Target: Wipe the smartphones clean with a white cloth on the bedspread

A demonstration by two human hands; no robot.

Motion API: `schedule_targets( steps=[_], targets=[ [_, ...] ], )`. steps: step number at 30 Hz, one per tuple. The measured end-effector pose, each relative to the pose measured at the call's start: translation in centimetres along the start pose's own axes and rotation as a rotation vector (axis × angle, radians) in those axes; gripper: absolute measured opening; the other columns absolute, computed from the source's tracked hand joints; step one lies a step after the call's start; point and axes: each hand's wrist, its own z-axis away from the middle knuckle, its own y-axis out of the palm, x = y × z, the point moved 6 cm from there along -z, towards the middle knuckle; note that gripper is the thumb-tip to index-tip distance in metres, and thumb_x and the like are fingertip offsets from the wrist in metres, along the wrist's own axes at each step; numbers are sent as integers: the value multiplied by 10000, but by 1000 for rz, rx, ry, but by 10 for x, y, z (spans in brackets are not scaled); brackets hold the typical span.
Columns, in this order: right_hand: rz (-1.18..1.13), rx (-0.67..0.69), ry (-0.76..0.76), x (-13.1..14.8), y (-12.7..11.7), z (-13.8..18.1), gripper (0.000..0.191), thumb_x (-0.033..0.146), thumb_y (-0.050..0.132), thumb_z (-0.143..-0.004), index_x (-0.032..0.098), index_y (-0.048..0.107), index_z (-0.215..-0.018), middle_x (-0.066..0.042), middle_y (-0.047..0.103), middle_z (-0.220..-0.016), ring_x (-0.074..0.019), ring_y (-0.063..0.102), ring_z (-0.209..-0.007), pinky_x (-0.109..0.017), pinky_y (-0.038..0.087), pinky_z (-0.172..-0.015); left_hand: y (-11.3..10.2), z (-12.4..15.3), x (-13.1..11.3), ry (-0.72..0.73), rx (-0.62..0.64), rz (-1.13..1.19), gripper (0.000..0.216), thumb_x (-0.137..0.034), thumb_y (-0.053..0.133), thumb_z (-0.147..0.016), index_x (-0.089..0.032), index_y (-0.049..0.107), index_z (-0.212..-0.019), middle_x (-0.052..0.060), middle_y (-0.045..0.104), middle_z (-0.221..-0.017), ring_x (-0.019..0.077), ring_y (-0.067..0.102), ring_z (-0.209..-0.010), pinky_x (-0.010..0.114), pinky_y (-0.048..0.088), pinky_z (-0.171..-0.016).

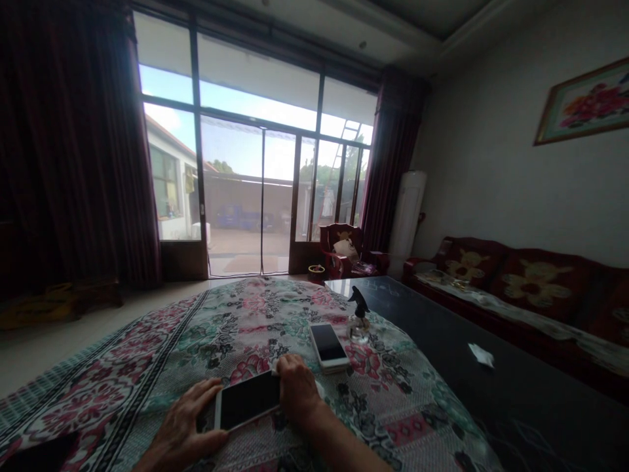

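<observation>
From where I stand, 1 white-framed phone sits, dark screen up, between the person's left hand and right hand, over a floral cloth. The left thumb and fingers pinch its left end, 1 at each corner side. The right fingers curl over its right end; whether they grip it, I can't tell. Beyond them lie 1 more phone and, just beside it, 1 spray bottle.
</observation>
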Motion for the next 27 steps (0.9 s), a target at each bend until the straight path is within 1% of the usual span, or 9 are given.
schedule_targets(
  steps=[3,9,11,14,18,20,22,27],
  targets=[
    [-4,-15,-26,2,1,5,276,-4,445,-771,151,621,-918,-103,633,-1025,-206,554,-987,-283,428,-828,0,0,-1,0,2,-9,639,-412,683,-584,-202,640,-1186,74,541,-1354,331,446,-1275,407,370,-1061],
    [-20,-41,-110,2,-3,30,315,4,434,-804,169,615,-1002,-84,616,-1122,-185,542,-1050,-276,401,-920,-3,-1,-5,7,6,-3,644,-407,683,-577,-179,644,-1178,88,545,-1349,327,457,-1264,404,368,-1057],
    [-19,-34,-123,2,-5,38,301,14,441,-810,179,613,-992,-77,615,-1123,-179,545,-1043,-268,406,-911,-3,-1,-5,1,9,11,640,-400,677,-579,-185,642,-1181,86,543,-1351,324,456,-1264,405,366,-1056],
    [-16,-13,-133,2,-7,47,279,12,450,-796,186,610,-945,-64,624,-1073,-174,552,-1006,-252,418,-870,-3,-1,-5,-14,14,24,641,-404,671,-579,-195,639,-1183,82,535,-1359,325,441,-1276,414,355,-1062],
    [-8,19,-151,1,-6,58,291,9,465,-762,187,599,-950,-56,620,-1071,-176,539,-1023,-249,406,-888,0,0,-2,-18,18,23,653,-418,675,-569,-196,639,-1183,83,531,-1363,331,436,-1280,424,343,-1071],
    [-18,33,-157,0,-3,59,296,17,488,-735,183,597,-954,-59,617,-1082,-183,535,-1032,-253,401,-897,1,0,-1,-20,13,23,654,-425,674,-575,-196,636,-1187,83,533,-1362,331,438,-1278,424,344,-1071],
    [-39,19,-150,-2,-3,56,289,17,488,-731,179,601,-942,-64,620,-1071,-186,535,-1033,-255,398,-893,1,0,0,-16,6,17,654,-427,672,-583,-192,632,-1192,83,535,-1359,330,441,-1276,423,350,-1067],
    [-47,-28,-99,-4,-5,35,276,7,424,-792,171,615,-903,-75,634,-1021,-183,544,-1005,-260,393,-877,-2,2,-4,7,-8,-13,646,-422,680,-595,-184,628,-1193,88,541,-1353,320,450,-1270,408,358,-1063]
  ],
)
